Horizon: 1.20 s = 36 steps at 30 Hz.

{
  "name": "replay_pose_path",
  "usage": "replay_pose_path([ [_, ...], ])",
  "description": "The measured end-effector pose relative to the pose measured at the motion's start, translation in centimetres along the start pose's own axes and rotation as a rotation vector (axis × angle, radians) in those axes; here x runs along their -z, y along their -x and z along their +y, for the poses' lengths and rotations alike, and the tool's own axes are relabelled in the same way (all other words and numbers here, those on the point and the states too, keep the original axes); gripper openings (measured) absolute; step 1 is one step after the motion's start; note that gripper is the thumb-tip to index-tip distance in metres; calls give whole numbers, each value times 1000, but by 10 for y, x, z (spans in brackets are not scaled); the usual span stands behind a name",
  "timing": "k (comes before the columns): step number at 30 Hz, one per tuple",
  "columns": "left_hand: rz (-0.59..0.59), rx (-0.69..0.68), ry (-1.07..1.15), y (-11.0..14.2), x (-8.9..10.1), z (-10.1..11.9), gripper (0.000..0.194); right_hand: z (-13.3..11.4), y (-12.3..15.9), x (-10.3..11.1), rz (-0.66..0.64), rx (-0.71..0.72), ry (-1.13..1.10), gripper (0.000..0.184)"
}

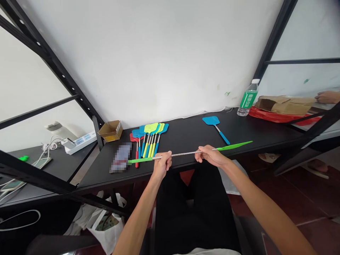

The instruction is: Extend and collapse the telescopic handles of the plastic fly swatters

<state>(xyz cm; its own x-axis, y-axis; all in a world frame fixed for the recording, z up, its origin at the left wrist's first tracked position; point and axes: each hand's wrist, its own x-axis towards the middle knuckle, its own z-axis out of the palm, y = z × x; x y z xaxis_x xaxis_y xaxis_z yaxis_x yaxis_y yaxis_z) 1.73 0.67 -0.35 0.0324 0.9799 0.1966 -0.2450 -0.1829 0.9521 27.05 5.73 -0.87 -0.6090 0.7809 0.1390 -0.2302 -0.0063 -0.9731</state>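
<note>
A green fly swatter (183, 154) with a thin metal shaft stretches sideways between my hands, above the front edge of the black shelf. My left hand (162, 163) is closed round the shaft beside its green handle. Near the green paddle, seen almost edge-on, my right hand (209, 155) pinches the other end of the shaft. Behind my left hand lies a row of several fly swatters (151, 136) in blue, yellow and red. One blue fly swatter (212, 121) lies apart on the right.
A small open cardboard box (111, 130) stands at the back left, near a blurred-out item (120, 157). At the back right is a water bottle (248, 98). A power strip (81, 142) lies beyond the left frame post. Another person's hand (328, 97) shows at far right near cardboard (289, 105).
</note>
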Motion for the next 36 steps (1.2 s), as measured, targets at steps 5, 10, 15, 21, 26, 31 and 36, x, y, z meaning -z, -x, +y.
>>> replay_pose_path([
  [5, 7, -8, 5, -1, 1, -3, 54, 5, -1, 9, -40, 21, -37, 42],
  [10, -50, 2, -66, -2, 4, -3, 53, 7, -1, 13, -3, 40, -55, 37],
  [15, -111, 32, -120, -4, 6, 1, 46, 4, -1, 5, 77, 88, -90, 36],
  [21, -139, 40, -179, -2, 5, 4, 39, 1, -1, 2, 80, 86, -118, 48],
  [26, -176, 6, -206, 1, 3, 6, 28, 0, -2, 1, 88, 57, -133, 56],
  [31, -207, -9, -239, 2, 2, 8, 27, 0, -3, 0, 64, 38, -126, 64],
  [36, -225, -9, -251, 1, 3, 8, 27, -3, -3, -2, 63, 23, -62, 67],
])
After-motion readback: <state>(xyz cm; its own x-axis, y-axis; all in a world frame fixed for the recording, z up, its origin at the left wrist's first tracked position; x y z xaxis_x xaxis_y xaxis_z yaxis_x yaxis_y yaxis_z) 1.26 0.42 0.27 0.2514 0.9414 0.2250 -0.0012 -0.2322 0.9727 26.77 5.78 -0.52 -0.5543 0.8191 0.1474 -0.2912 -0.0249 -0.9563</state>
